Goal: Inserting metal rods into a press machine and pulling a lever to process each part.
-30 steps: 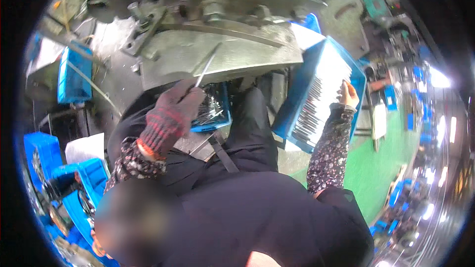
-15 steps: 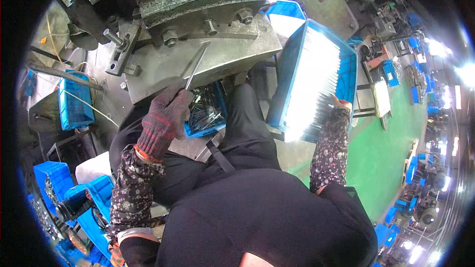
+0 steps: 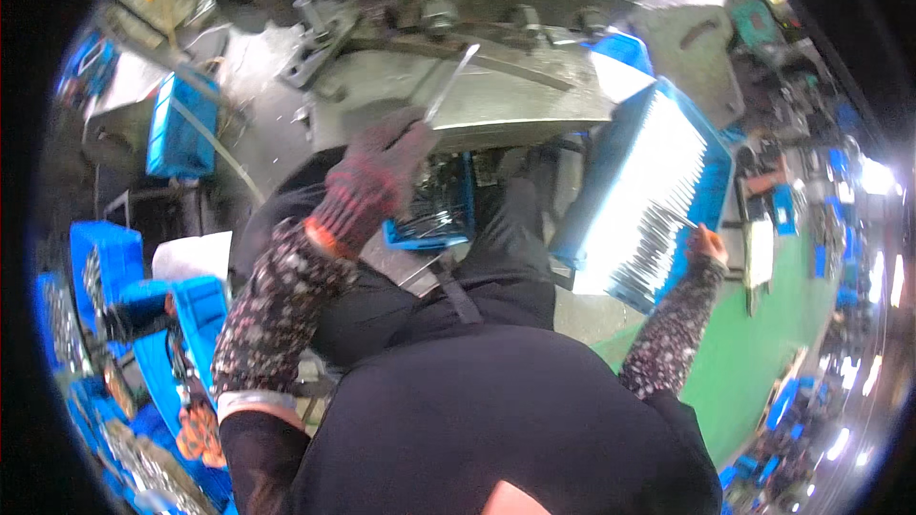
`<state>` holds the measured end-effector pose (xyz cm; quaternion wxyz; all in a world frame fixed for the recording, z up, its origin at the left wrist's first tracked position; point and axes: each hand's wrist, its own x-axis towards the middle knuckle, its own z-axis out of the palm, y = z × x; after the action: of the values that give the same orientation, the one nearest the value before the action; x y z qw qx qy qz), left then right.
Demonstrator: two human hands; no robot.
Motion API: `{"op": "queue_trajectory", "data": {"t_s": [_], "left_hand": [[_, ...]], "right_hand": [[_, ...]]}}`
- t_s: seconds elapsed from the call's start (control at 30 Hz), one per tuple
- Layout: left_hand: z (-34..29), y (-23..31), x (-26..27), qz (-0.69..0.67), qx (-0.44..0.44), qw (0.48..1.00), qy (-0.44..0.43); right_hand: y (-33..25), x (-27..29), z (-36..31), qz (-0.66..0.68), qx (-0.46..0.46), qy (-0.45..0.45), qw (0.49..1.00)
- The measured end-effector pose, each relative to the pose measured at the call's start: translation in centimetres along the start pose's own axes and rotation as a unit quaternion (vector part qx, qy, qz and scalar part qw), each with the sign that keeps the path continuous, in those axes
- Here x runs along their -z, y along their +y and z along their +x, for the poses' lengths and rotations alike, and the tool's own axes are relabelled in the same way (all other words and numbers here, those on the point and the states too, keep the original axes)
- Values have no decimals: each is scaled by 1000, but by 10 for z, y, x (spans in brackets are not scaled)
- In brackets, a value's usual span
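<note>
My left hand (image 3: pixel 377 172), in a dark grey and red knitted glove, is closed around a slim, shiny metal rod (image 3: pixel 452 84). The rod points up and away over the flat metal bed of a machine (image 3: pixel 382 86); its exact kind is blurred. To the right, a blue plastic bin (image 3: pixel 571 229) stands tilted, filled with rows of thin, bright metal pieces (image 3: pixel 641 200). At the bin's right side is my bare right hand (image 3: pixel 707 246), fingers pinched on one thin metal piece (image 3: pixel 679 218) that sticks out toward the rows. Glare washes out much of the bin's contents.
Between my knees and the machine sits a small blue bin (image 3: pixel 429 240) with loose metal pieces. Large bolts (image 3: pixel 440 11) stick out along the machine. More blue bins (image 3: pixel 107 253) stand at the left. Green floor (image 3: pixel 763 324) stretches to the right.
The view has shifted, so the machine and bins appear further right. My right hand now has a thin metal piece showing from its fingers. My left hand still grips the rod.
</note>
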<state>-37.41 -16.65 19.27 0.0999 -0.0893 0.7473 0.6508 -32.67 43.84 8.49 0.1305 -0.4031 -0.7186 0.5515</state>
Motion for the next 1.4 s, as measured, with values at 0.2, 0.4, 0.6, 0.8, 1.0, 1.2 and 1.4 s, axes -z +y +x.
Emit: {"op": "queue_trajectory", "data": {"t_s": [0.2,0.4,0.6,0.8,1.0,1.2,1.4], "left_hand": [[22,-15,12,180,-177,967,32],[33,-32,-10,371,-165,910,83],[35,-53,-21,312,-223,914,131],[31,-30,-32,374,-77,917,116],[26,-11,-24,479,-349,802,74],[94,26,-34,598,-291,742,82],[33,14,-9,121,-191,974,8]], "right_hand": [[-101,-3,-14,102,245,-153,952],[-115,-165,-51,72,255,-120,957],[-30,-282,-84,329,42,-231,915],[-26,-287,-87,310,-95,-227,918],[-29,-280,-62,248,-120,-376,884],[-60,-273,-56,250,16,-354,901],[-104,-284,-50,256,47,-326,909]]}}
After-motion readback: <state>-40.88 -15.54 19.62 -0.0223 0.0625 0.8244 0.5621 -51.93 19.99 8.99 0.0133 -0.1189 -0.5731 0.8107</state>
